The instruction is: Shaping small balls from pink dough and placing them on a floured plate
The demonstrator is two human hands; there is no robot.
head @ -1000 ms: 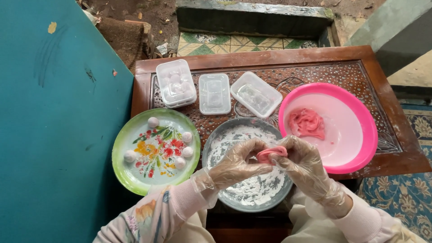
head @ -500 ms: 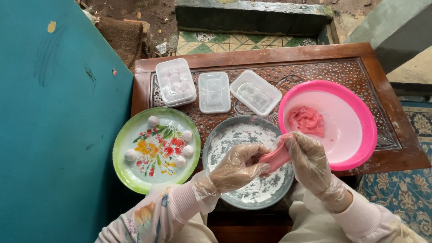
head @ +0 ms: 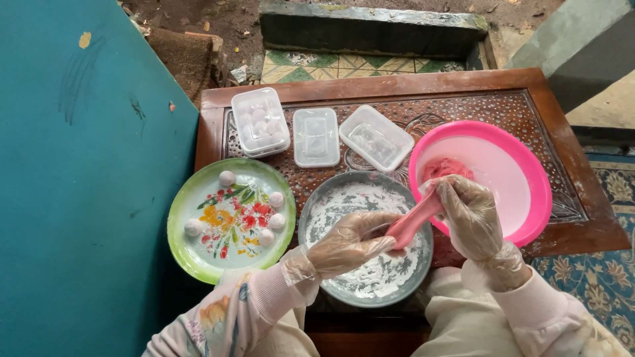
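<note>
Both my hands wear clear plastic gloves. My left hand [head: 354,241] and my right hand [head: 468,215] each grip one end of a stretched strip of pink dough [head: 414,220], held over the grey floured plate [head: 317,218]. The right end of the strip reaches toward the pink bowl [head: 529,192], which holds a lump of pink dough [head: 446,168]. A green flowered plate [head: 188,248] at the left carries several small white dough balls [head: 227,178].
Three clear plastic boxes stand at the back of the carved wooden table [head: 370,86]: a closed one [head: 259,122] with pale balls inside, a lid [head: 316,137], and an open box [head: 375,137]. A teal panel [head: 79,198] lies along the left. Patterned carpet [head: 598,271] lies at right.
My hands have drawn apart, pulling the pink dough from a small lump into a long strip. The right hand has risen toward the pink bowl.
</note>
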